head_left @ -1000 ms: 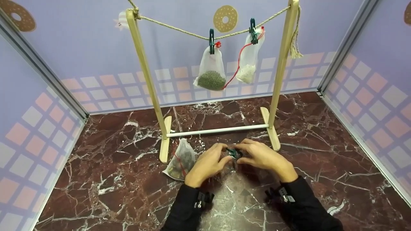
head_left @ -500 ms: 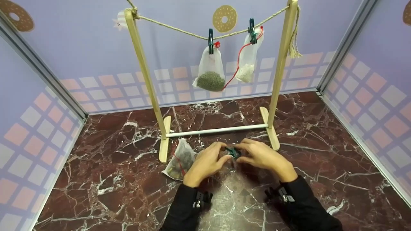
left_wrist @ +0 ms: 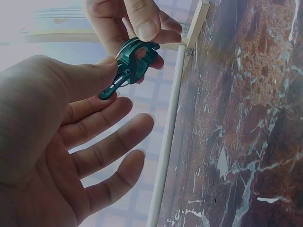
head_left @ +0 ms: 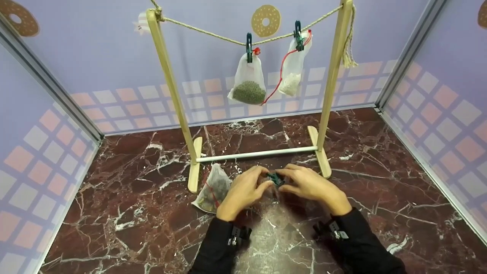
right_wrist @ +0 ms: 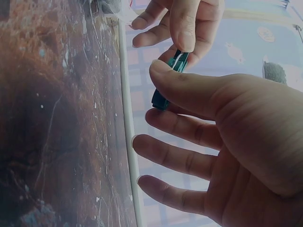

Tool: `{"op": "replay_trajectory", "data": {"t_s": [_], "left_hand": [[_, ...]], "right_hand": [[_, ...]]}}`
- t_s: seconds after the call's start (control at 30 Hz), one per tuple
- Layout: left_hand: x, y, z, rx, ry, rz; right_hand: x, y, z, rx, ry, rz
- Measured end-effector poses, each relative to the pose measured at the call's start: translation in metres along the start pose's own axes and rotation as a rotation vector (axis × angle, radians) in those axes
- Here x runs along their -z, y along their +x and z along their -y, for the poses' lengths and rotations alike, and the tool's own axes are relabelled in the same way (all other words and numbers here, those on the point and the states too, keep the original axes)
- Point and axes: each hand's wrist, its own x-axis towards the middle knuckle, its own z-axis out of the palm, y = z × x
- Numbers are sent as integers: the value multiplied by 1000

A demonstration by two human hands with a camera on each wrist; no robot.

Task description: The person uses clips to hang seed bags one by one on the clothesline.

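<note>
Low over the table, both hands hold one dark green clothespin [head_left: 275, 179]. My left hand [head_left: 243, 192] pinches it between thumb and index finger, its other fingers loosely spread in the left wrist view. From the other side, my right hand [head_left: 311, 185] pinches it too, and the right wrist view shows that thumb laid along the clothespin [right_wrist: 161, 98]. Beside the left wrist, a white mesh bag [head_left: 216, 188] with a red cord and dark, chunky contents sits on the table, partly behind that hand.
A wooden rack [head_left: 167, 76] with a white crossbar [head_left: 258, 154] stands behind the hands. From its rope [head_left: 205, 29], green clothespins hold a bag of green beans [head_left: 248, 91] and a bag of white contents [head_left: 291, 82]. Patterned walls [head_left: 95, 57] enclose the marble-look table [head_left: 133, 228].
Both hands stay in nearly the same place, still holding the clothespin. The clothespin has turned slightly between the fingers. The hanging bags look almost unchanged.
</note>
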Motion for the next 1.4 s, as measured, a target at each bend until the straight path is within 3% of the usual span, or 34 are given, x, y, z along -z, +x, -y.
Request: {"op": "replay_trajectory", "data": {"t_s": [0.23, 0.8, 1.1, 1.4], "left_hand": [[-1, 4, 1, -23, -33, -53], [3, 3, 0, -59, 58, -162], [5, 3, 0, -38, 32, -181], [6, 3, 2, -56, 15, -202]], "right_hand": [[2, 0, 1, 10, 4, -11], [-1, 2, 4, 18, 20, -2], [-3, 2, 4, 18, 38, 9], [-3, 3, 4, 14, 42, 8]]}}
